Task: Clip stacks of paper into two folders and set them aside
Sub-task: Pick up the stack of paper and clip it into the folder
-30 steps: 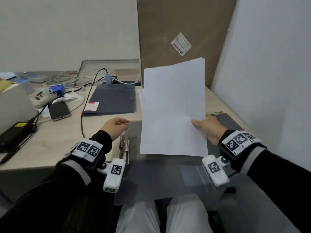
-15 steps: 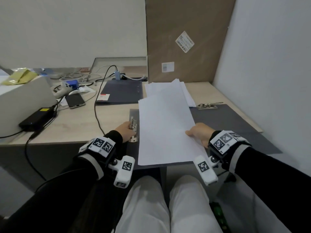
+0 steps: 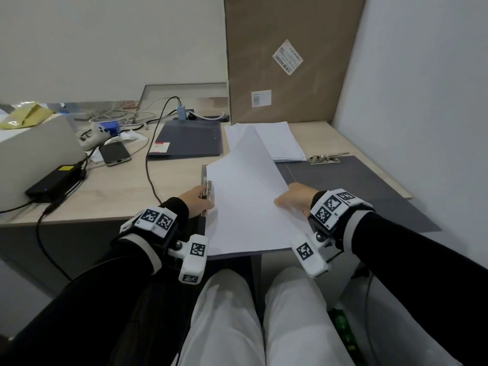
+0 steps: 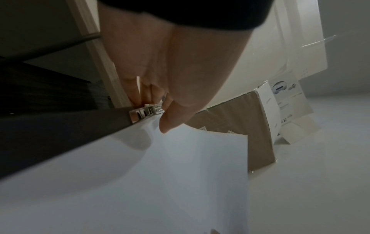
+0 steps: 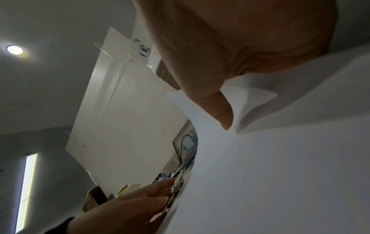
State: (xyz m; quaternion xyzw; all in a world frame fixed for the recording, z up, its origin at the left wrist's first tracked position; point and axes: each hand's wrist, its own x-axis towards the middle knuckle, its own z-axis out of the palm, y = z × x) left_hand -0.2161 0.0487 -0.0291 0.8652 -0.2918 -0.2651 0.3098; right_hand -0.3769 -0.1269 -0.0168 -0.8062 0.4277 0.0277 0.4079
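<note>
An open dark grey folder [image 3: 356,186] lies at the desk's front edge. My right hand [image 3: 284,200] pinches the right edge of a white paper stack [image 3: 245,196], thumb on top [image 5: 216,107]; the stack lies on the folder's left half, its far corner lifted. My left hand [image 3: 203,196] grips the metal clip [image 3: 208,188] at the folder's left edge, fingers [image 4: 148,98] curled round the clip [image 4: 148,110]. The stack's left edge [image 4: 160,174] sits at the clip. A second paper stack [image 3: 280,141] lies behind. A closed grey folder [image 3: 187,138] lies further back left.
Another metal clip [image 3: 326,158] sits at the open folder's far edge. A cardboard box [image 3: 285,62] stands against the wall behind. A phone [image 3: 115,153], a black power brick [image 3: 52,183], cables and a white box [image 3: 34,149] fill the desk's left side.
My right hand has brought the paper stack down from upright in the air onto the open folder, its left edge now at the clip. My left hand stays on the clip.
</note>
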